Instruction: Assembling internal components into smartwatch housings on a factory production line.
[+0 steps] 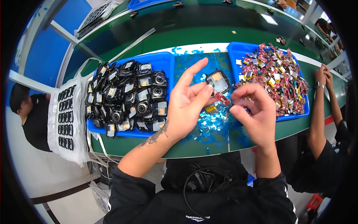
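Pinched in the left hand (185,106) grip, a black frame (218,82); right hand (253,112) grip closes on its red tab (222,98).

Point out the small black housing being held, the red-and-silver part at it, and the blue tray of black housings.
black housing (218,81), head view, its pale centre.
red-and-silver part (222,98), head view, its red body.
blue tray (166,59), head view, bare right rim.

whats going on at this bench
A person seated at a green worktable holds a small black square casing at the fingertips of the left hand, while the right hand pinches a small red part just below it. A blue tray of black casings sits to the left, a blue tray of red and gold parts to the right, and blue film scraps litter the table between.
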{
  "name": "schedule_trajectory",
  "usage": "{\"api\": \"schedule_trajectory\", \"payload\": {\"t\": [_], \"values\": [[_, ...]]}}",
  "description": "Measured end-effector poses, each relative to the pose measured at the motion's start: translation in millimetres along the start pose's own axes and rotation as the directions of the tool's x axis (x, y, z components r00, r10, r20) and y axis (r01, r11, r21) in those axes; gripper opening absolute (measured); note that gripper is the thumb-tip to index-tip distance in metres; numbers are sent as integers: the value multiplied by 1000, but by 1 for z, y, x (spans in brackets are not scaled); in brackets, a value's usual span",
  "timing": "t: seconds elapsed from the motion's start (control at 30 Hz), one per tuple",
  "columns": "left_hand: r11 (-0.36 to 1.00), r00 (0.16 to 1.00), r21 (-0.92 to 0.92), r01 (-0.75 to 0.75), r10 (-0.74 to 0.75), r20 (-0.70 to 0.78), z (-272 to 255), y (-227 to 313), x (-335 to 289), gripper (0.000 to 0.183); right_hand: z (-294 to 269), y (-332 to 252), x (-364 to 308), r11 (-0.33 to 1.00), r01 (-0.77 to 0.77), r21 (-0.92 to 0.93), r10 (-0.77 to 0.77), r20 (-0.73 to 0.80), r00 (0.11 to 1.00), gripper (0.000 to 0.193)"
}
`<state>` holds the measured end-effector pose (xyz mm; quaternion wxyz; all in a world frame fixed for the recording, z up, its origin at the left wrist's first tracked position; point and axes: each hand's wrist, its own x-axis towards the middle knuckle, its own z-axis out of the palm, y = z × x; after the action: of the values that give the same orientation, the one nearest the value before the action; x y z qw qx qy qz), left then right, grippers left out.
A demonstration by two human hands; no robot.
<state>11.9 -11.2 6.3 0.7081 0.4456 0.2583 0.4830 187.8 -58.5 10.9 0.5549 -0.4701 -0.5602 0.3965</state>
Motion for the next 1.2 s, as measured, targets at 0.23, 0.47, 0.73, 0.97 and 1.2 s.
{"api": "schedule_trajectory", "payload": {"t": [0.23,0.47,0.73,0.97,1.2], "values": [[939,982,316,-139,90,166,-8,0,-4,24,5,3,-4,986,-43,162,48,-27,998,16],[371,807,727,-578,390,443,-9,7,-2,33,3,-5,-8,974,-84,210,75,54,996,13],[272,787,755,-597,379,486,-10,-1,-1,30,-7,-11,-11,996,-70,-52,74,86,994,10],[810,982,575,-119,11,188,0,-1,-8,15,-14,0,-14,882,-266,390,212,175,961,9],[913,993,407,27,-70,91,2,-5,-8,26,5,5,-16,998,-61,18,62,-63,996,20]]}}
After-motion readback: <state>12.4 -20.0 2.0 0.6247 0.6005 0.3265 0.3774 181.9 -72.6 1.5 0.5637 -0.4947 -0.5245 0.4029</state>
